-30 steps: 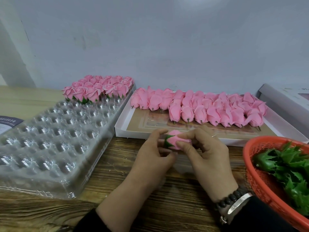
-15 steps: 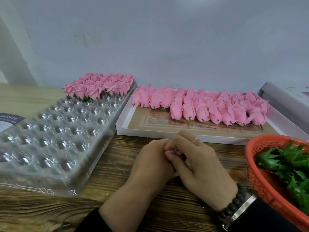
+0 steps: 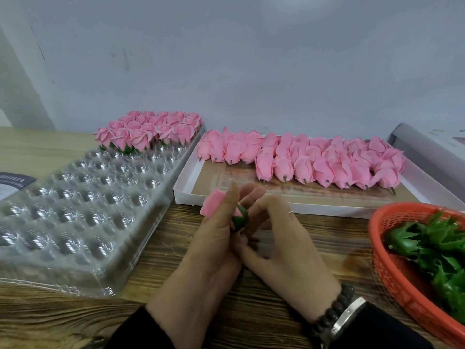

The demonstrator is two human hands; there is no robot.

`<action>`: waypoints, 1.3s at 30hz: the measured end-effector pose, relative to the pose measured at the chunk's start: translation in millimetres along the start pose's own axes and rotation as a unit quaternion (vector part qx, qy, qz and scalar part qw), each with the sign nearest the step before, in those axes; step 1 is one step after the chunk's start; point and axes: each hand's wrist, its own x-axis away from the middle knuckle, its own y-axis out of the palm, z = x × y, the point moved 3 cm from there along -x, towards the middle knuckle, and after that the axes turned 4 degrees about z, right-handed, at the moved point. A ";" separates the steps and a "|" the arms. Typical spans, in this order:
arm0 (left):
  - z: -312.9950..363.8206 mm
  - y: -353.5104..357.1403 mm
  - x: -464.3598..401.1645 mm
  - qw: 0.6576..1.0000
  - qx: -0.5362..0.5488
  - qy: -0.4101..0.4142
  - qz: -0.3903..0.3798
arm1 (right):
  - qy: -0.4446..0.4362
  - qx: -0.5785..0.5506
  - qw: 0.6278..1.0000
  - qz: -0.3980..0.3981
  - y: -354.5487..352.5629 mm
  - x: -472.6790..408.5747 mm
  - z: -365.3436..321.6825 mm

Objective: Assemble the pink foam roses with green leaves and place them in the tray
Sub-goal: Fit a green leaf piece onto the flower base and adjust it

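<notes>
Head camera view, looking down at a wooden surface with your two hands close together in the middle.

At the far left edge lies a dark printed card, partly cut off. Next to it sits a clear plastic tray with rows of round cups. Most cups hold nothing; the far end is filled with finished pink roses with green leaves, packed tight and standing upright.

Right of the tray, just beside it, is a shallow white box. Along its far side lie rows of bare pink foam rose heads, each with a small dark peg pointing toward you.

In front of that box, your left hand is closed on one pink foam rose. The petals stick out to the left past your forefinger, and a green leaf cup wraps the rose's base, showing between thumb and fingers. Your right hand touches the left, fingers curled near the green base; whether it grips anything, you cannot tell from this angle. A dark bead bracelet and a metal band sit on your right wrist, above a dark sleeve.

At the lower right, an orange mesh basket holds a heap of loose green leaves with jagged edges. Behind it, at the far right, is a pale grey box, partly out of frame.
</notes>
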 end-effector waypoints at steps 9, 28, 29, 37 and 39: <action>-7.5 4.2 4.8 0.990 -0.010 -0.102 -0.095 | 0.085 -0.066 0.994 0.027 -6.3 -1.5 3.4; -12.2 5.1 2.6 0.997 0.034 -0.034 -0.054 | 0.049 -0.041 0.997 0.050 -0.7 0.4 2.1; -12.6 5.9 3.4 0.996 0.032 -0.044 -0.068 | 0.047 -0.038 0.996 0.059 -2.0 0.2 1.5; -5.7 8.6 4.2 0.996 0.025 -0.031 -0.079 | 0.079 -0.103 0.990 0.057 -3.1 -0.8 3.6; -4.7 8.8 3.6 0.995 0.049 -0.048 -0.074 | 0.094 -0.063 0.991 0.073 -5.5 0.1 7.4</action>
